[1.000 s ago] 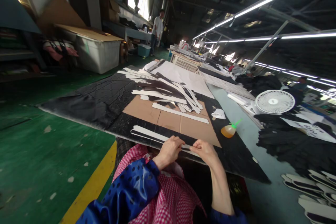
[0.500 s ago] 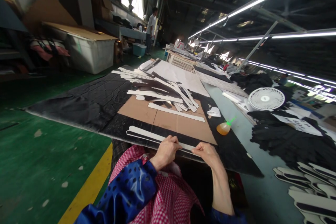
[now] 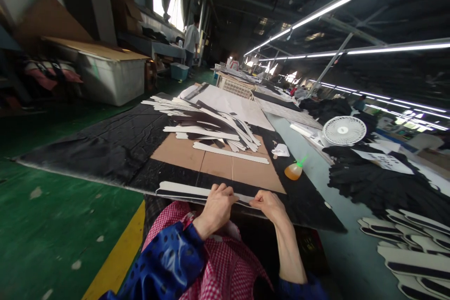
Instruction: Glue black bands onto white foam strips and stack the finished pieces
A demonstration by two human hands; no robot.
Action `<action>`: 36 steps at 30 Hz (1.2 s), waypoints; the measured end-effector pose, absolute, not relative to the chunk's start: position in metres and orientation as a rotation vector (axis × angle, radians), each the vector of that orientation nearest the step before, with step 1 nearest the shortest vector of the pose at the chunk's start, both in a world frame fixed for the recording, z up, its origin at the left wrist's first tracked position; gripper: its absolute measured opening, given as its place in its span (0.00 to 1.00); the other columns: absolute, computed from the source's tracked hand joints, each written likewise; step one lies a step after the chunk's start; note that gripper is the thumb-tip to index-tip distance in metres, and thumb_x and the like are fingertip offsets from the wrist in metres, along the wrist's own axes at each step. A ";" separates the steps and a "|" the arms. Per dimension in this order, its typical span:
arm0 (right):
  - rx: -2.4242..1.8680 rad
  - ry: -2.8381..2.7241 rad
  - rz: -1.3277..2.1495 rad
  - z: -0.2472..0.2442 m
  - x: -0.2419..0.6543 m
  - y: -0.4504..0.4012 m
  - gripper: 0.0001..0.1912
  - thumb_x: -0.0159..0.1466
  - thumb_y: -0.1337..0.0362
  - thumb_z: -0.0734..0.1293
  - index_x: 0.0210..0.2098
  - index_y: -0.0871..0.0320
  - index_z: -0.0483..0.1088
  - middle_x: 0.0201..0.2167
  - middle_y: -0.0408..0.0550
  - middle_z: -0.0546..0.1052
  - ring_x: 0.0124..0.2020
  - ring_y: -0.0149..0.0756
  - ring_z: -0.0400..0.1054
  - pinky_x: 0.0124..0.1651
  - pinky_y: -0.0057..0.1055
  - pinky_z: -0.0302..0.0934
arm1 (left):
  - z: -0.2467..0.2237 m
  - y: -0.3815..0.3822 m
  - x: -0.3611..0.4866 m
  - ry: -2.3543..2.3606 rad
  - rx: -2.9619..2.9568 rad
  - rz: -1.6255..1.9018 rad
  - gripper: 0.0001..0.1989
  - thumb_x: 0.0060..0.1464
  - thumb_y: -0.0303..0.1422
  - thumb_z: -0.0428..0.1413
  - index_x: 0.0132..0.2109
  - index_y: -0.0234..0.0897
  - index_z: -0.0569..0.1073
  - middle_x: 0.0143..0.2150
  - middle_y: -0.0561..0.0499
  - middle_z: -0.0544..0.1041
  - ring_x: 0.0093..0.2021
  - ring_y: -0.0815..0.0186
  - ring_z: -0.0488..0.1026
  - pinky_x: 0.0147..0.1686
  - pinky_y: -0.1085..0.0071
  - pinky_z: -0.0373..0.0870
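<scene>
A long white strip with a dark layer along its edge (image 3: 186, 189) lies across the near edge of the black-covered table (image 3: 119, 143). My left hand (image 3: 218, 206) presses its curled fingers on the strip near the middle. At the strip's right end, my right hand (image 3: 269, 204) pinches it between thumb and fingers. Beyond my hands a single white strip (image 3: 230, 153) lies on a brown cardboard sheet (image 3: 218, 168). Behind it spreads a loose pile of white and dark strips (image 3: 211, 124).
An orange-filled squeeze bottle with a green tip (image 3: 294, 171) stands to the right, near a small white piece (image 3: 280, 150). Farther right are a white fan (image 3: 344, 130), black fabric (image 3: 365, 178) and stacked black-and-white strips (image 3: 415, 262). A person (image 3: 191, 42) stands in the back left.
The camera view has shifted slightly. The strip's left end has swung toward the table edge, and my left hand lies flatter over it. My right hand keeps its pinch.
</scene>
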State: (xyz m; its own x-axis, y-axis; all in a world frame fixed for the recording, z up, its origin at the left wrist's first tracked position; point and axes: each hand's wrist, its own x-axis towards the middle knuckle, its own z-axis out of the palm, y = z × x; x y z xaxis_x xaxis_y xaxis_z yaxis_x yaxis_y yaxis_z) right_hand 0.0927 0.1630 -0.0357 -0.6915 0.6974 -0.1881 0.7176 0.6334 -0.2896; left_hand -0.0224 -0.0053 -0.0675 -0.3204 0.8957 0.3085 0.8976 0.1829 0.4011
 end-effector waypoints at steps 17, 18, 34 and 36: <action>1.257 2.881 -0.906 -0.046 0.133 0.213 0.10 0.54 0.56 0.67 0.27 0.57 0.74 0.27 0.44 0.78 0.33 0.36 0.71 0.34 0.27 0.57 | -0.092 0.043 -0.018 -2.463 -1.869 -1.099 0.15 0.57 0.23 0.51 0.47 0.40 0.75 0.40 0.49 0.73 0.42 0.64 0.68 0.46 0.68 0.66; 1.262 2.891 -0.954 -0.049 0.139 0.218 0.11 0.54 0.56 0.66 0.28 0.57 0.74 0.27 0.44 0.78 0.32 0.36 0.70 0.34 0.27 0.57 | -0.092 0.042 -0.018 -2.454 -1.891 -1.060 0.15 0.57 0.23 0.51 0.48 0.41 0.76 0.40 0.49 0.72 0.42 0.63 0.67 0.45 0.68 0.66; 1.445 2.843 -1.108 -0.057 0.147 0.215 0.08 0.55 0.63 0.64 0.28 0.58 0.75 0.29 0.51 0.80 0.33 0.40 0.72 0.36 0.30 0.60 | -0.090 0.040 -0.017 -2.431 -2.012 -0.849 0.22 0.59 0.24 0.45 0.52 0.50 0.75 0.41 0.47 0.68 0.41 0.62 0.63 0.43 0.66 0.64; 1.451 2.840 -1.099 -0.059 0.147 0.215 0.08 0.55 0.62 0.64 0.28 0.57 0.75 0.29 0.49 0.79 0.33 0.40 0.72 0.36 0.30 0.60 | -0.089 0.040 -0.017 -2.430 -2.010 -0.850 0.22 0.59 0.24 0.45 0.52 0.51 0.76 0.40 0.47 0.68 0.41 0.62 0.63 0.43 0.66 0.64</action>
State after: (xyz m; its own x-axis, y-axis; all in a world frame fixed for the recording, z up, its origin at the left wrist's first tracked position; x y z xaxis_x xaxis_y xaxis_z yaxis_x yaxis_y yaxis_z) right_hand 0.1474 0.2155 -0.0585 -0.6083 0.7893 -0.0836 0.6401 0.4255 -0.6397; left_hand -0.0166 0.0398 -0.0892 -0.2377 0.9446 0.2263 0.8798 0.1106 0.4624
